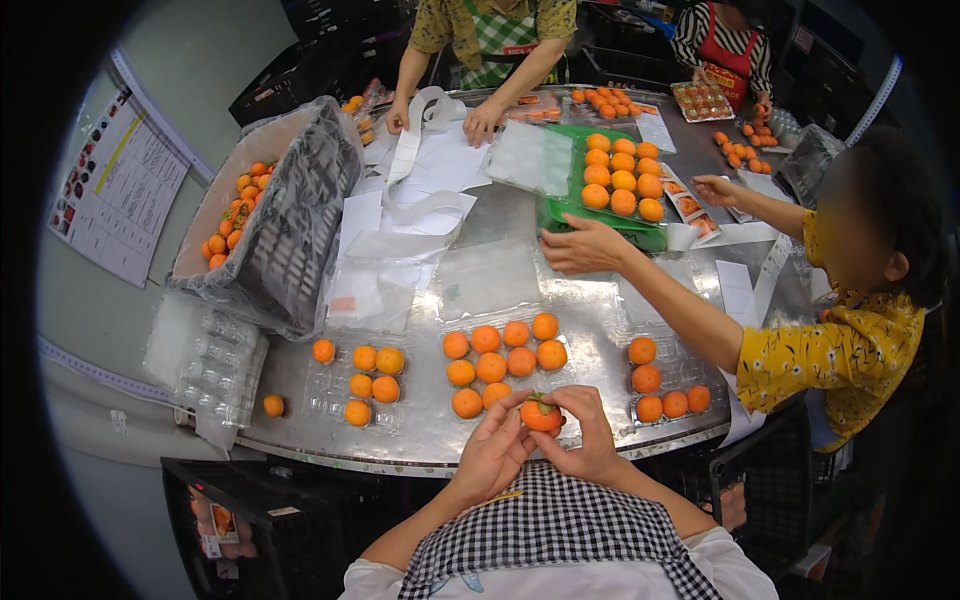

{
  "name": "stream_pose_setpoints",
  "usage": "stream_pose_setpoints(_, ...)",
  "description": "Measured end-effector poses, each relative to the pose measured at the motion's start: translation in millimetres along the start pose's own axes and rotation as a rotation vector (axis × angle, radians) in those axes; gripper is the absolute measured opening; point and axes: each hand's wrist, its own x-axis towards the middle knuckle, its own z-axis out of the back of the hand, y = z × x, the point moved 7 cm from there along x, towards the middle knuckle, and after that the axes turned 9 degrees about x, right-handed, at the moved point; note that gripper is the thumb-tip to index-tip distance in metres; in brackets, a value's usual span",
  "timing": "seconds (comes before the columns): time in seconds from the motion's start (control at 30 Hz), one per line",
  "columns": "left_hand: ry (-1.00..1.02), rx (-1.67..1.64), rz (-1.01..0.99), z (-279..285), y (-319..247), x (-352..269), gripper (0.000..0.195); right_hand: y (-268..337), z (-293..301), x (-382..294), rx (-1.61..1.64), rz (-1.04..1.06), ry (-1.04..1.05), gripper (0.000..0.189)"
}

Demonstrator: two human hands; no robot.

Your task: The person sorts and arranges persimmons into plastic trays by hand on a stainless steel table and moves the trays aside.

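Observation:
In front of my apron, both hands hold one orange persimmon (539, 417) with its green calyx upward. My left hand (491, 454) supports it from the left, while the fingers of my right hand (589, 435) touch its right side and top. Just beyond them lies an open clear plastic tray (534, 384), mostly filled with persimmons. A partly filled tray (322, 405) is on the left. The tray (686, 360) on the right has persimmons along its left column and front row.
A lined crate (300, 202) of persimmons stands left, behind stacked clear trays (217, 367). One loose persimmon (274, 406) rests on the metal table (420, 442). At right, a co-worker's hand (589, 244) reaches beside a filled tray on a green stand (559, 217). Label strips (424, 206) lie behind.

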Motion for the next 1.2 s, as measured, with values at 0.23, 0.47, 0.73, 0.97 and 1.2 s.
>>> stream_pose_setpoints(0.23,-0.161,0.393,-0.106,-1.6,-5.8,1.3,0.041,-5.7,-5.7,-4.2,-0.007,-0.002,0.048,0.063)
stream_pose_setpoints(0.47,-0.184,0.543,-0.183,-3.4,-11.5,3.1,0.041,-5.0,-9.3,-3.4,-0.048,0.036,0.057,0.064)
stream_pose_setpoints(0.73,-0.259,0.341,-0.054,4.1,-7.4,5.1,0.032,-7.5,-9.6,-3.2,-0.026,0.046,0.034,0.062)
stream_pose_setpoints(0.97,-0.255,0.282,-0.063,4.0,-8.4,7.4,0.029,-11.8,-8.4,-2.3,-0.006,0.008,0.044,0.06)
stream_pose_setpoints(1.2,-0.282,0.254,-0.054,8.1,-7.7,9.1,0.03,-15.5,-7.4,-0.7,0.037,-0.012,0.026,0.058)
